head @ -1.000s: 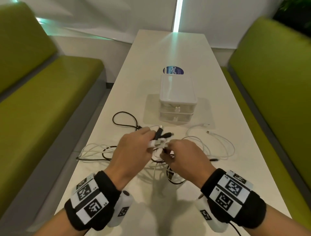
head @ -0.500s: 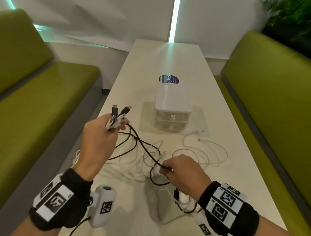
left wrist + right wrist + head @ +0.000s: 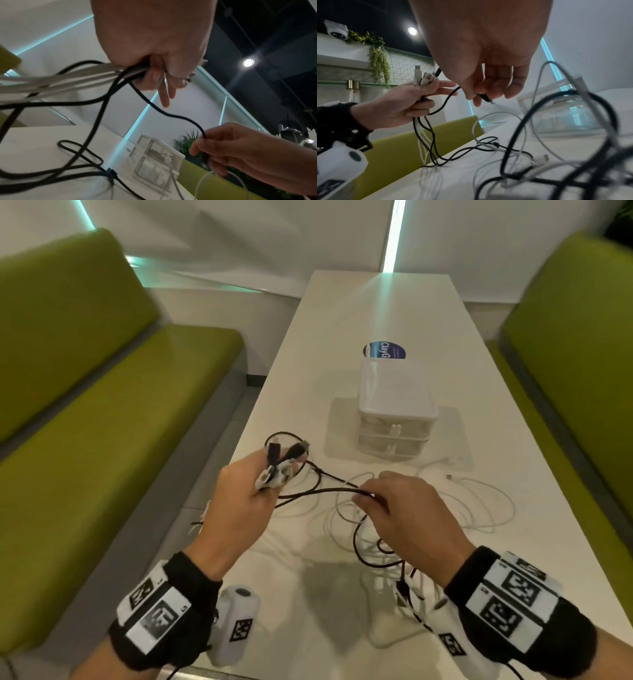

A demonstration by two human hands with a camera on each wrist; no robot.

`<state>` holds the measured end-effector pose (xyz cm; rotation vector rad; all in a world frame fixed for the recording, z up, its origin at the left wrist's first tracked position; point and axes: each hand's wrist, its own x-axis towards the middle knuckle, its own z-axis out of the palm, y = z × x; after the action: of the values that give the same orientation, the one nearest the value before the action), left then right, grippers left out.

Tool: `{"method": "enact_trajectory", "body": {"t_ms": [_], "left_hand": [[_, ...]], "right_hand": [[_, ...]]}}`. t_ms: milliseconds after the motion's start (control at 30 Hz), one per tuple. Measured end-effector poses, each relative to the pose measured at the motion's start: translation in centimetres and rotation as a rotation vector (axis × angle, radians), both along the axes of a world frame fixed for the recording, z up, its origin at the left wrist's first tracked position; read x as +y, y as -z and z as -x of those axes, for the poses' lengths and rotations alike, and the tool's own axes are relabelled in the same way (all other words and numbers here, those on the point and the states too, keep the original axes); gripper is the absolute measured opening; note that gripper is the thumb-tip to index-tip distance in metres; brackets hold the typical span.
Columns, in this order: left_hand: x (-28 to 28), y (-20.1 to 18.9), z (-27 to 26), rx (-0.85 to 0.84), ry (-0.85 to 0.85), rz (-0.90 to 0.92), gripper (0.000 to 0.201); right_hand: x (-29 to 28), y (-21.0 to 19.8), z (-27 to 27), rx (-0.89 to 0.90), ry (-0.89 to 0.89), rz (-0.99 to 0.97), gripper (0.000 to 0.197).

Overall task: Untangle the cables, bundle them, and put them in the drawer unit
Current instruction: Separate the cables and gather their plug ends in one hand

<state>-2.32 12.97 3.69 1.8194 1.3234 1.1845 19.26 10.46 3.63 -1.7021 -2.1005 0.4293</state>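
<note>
My left hand [image 3: 239,501] is raised above the table's left edge and grips a bunch of black and white plug ends [image 3: 279,463] [image 3: 426,78]. From it a black cable [image 3: 329,491] [image 3: 154,106] runs to my right hand [image 3: 394,508], which pinches it between thumb and fingers [image 3: 484,97]. White cables [image 3: 479,508] and more black cable [image 3: 363,546] lie tangled on the white table [image 3: 376,320] under and around my hands. The white drawer unit [image 3: 394,409] stands behind them with both drawers closed.
Green benches [image 3: 102,440] [image 3: 582,354] run along both sides of the narrow table. A round blue sticker [image 3: 383,350] lies behind the drawer unit. The left table edge is right under my left hand.
My left hand carried the plug ends up and to the left, away from the right hand. My right hand now pinches the black cable, stretched between the two hands.
</note>
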Motion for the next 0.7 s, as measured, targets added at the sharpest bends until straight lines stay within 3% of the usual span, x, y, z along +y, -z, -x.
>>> {"method": "enact_trajectory", "body": {"t_ms": [167,267,400,533,700], "left_hand": [[0.3,0.4,0.4,0.383,0.109,0.205,0.017],[0.8,0.6,1.5,0.591,0.087,0.281,0.021],[2.1,1.8,3.2,0.694,-0.060,0.288,0.020],[3.2,5.0,3.4,0.897,0.011,0.312,0.028],[4.5,6.7,2.7,0.930,-0.032,0.317,0.021]], "right_hand": [[1.1,-0.6,2.1,0.069,-0.009,-0.075,0.016],[1.4,-0.2,2.6,0.068,-0.025,-0.019,0.028],[1.1,0.6,2.8,0.047,-0.070,0.051,0.035],[0.9,1.0,3.1,-0.010,-0.105,0.082,0.028],[0.9,0.9,2.7,-0.037,-0.123,0.121,0.023]]}}
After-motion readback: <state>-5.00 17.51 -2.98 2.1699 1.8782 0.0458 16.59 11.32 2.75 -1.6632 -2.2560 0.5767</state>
